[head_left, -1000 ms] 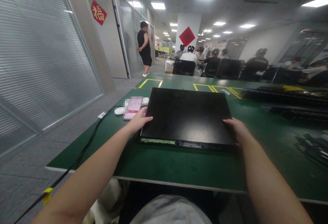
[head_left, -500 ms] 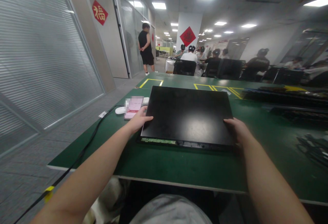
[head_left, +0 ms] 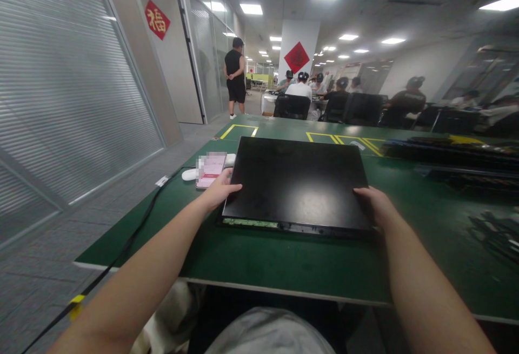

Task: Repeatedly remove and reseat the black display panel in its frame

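A black display panel [head_left: 300, 181] lies before me over the green table, its near edge lower than its far one in view. Along that near edge runs a strip of green circuit board [head_left: 251, 224], with a dark frame beside it. My left hand [head_left: 221, 189] grips the panel's left edge, thumb on top and the other fingers partly hidden. On the opposite side, my right hand [head_left: 377, 205] is closed on the right edge, thumb over the front and fingers mostly out of sight underneath.
A phone [head_left: 211, 170] and a white object [head_left: 189, 174] lie left of the panel. Dark parts are stacked at the table's [head_left: 284, 267] far right, with thin dark pieces [head_left: 497, 235] nearer. A black cable [head_left: 141, 219] crosses the left edge. People sit beyond; one person [head_left: 234, 78] stands.
My hands and the panel stay almost where they were. In the background, the standing person has shifted slightly to the right and turned further away.
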`<action>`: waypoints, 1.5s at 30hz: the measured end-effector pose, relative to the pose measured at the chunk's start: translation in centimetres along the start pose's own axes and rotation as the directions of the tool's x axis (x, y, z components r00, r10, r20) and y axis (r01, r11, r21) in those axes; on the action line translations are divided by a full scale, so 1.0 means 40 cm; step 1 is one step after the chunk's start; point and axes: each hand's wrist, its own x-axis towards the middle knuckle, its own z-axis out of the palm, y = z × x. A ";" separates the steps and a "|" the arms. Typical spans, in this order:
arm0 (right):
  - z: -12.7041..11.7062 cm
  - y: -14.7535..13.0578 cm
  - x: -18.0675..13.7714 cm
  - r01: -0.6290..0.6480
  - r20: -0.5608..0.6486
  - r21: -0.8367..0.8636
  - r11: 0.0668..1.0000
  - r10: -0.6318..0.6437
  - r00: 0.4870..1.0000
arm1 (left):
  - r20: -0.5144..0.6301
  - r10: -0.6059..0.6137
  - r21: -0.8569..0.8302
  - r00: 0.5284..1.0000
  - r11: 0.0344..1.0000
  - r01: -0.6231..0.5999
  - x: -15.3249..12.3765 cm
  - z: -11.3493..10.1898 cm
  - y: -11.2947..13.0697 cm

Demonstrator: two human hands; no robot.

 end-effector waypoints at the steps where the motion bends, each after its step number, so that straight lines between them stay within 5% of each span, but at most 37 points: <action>1: 0.000 -0.001 -0.001 -0.005 -0.006 0.000 1.000 0.005 1.000 | -0.003 -0.003 0.001 1.000 1.000 0.003 0.000 0.000 0.000; 45: 0.010 0.000 -0.007 0.011 -0.030 -0.007 1.000 -0.012 0.999 | 0.005 -0.004 -0.025 1.000 1.000 0.004 0.002 -0.001 -0.004</action>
